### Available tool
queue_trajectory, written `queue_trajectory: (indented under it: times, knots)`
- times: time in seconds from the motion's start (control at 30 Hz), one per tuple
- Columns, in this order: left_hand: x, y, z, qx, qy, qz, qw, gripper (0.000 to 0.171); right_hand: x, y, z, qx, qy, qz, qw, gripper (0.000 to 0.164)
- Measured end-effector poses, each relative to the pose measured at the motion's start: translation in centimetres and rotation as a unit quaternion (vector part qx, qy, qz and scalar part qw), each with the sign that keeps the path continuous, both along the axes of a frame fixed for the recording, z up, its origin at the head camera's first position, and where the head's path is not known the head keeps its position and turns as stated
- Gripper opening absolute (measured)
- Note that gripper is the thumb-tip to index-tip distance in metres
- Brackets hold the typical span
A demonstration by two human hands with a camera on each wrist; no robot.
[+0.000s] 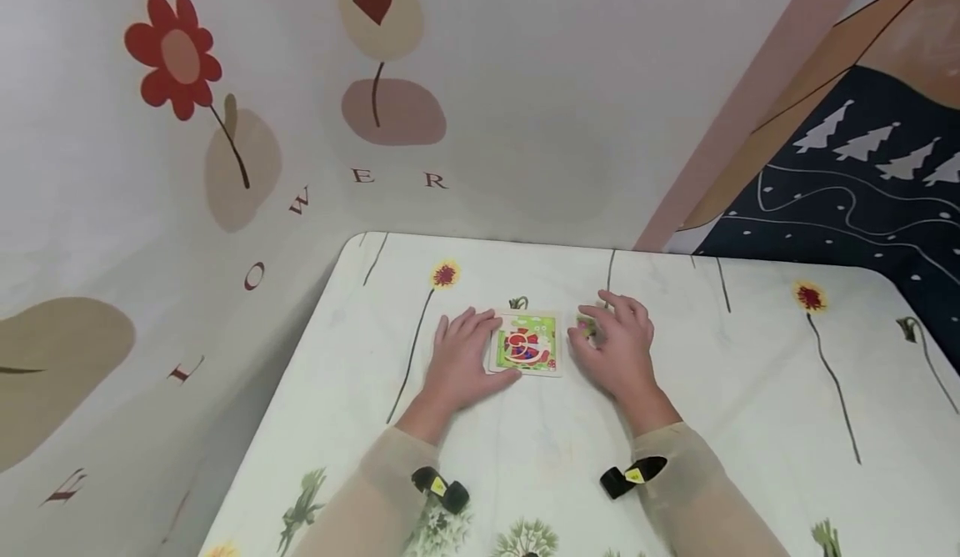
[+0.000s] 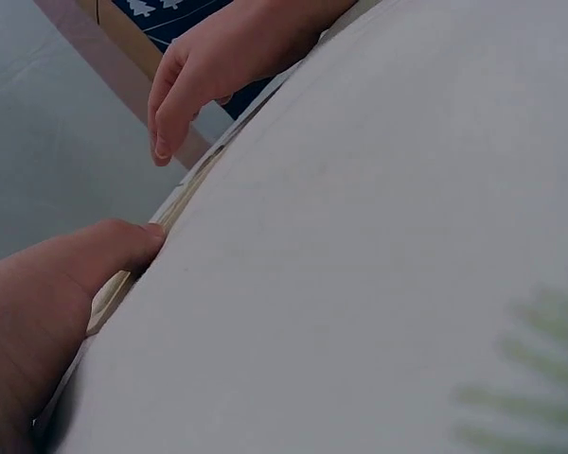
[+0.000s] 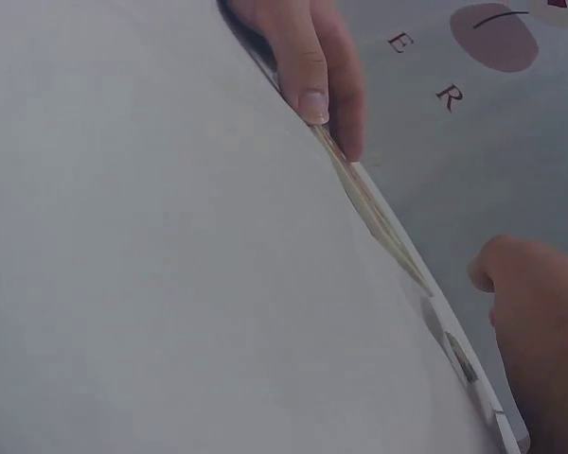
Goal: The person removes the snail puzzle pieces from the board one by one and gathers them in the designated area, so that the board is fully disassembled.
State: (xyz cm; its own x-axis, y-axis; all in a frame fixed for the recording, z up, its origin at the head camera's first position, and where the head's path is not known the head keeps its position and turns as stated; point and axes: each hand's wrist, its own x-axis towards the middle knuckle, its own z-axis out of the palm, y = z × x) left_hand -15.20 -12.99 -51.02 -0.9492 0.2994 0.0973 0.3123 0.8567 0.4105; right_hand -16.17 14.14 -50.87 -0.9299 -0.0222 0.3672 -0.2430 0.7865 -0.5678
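A small square puzzle board with a pale rim and a green and red picture lies flat on the table. My left hand rests at its left side, thumb along the near edge and fingers spread by the far left corner. To the right of the board, a small green puzzle piece lies partly hidden by my right hand. In the right wrist view the piece sits on the table, apart from the raised right hand. That hand's fingers bend loosely and hold nothing visible.
The white table cloth has printed flowers and stems. Behind and to the left hangs a pale wall cloth with flower prints and letters; a dark panel with white trees is at the right. Both wrists carry black cameras.
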Motion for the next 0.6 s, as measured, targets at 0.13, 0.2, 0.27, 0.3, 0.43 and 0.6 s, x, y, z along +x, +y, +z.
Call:
queue_trajectory:
  times: [0.13,0.2,0.27,0.3,0.43,0.6]
  knots:
    - [0.0,-0.1,-0.1,-0.006,0.001,0.004,1.0,0.09,0.0,-1.4,0.2,0.008,-0.019,0.013,1.0,0.033]
    - [-0.1,-0.2,-0.2,-0.006,0.003,0.003,1.0,0.09,0.1,-2.3,0.3,0.018,-0.029,0.021,0.999,0.031]
    - [-0.1,-0.2,-0.3,-0.004,0.004,0.001,1.0,0.089,0.1,-3.3,0.2,0.032,-0.035,0.029,0.998,0.031]
    - [-0.1,-0.2,-0.3,-0.003,0.003,0.001,1.0,0.089,0.0,-3.7,0.2,0.039,-0.038,0.032,0.998,0.031]
    - [-0.2,-0.2,-0.3,-0.004,0.0,0.0,1.0,0.088,0.0,-5.2,0.0,0.054,-0.052,0.036,0.997,0.031]
    - [-0.3,-0.2,-0.1,-0.006,-0.002,0.0,1.0,0.088,-0.2,-6.3,0.1,0.061,-0.067,0.027,0.996,0.031]
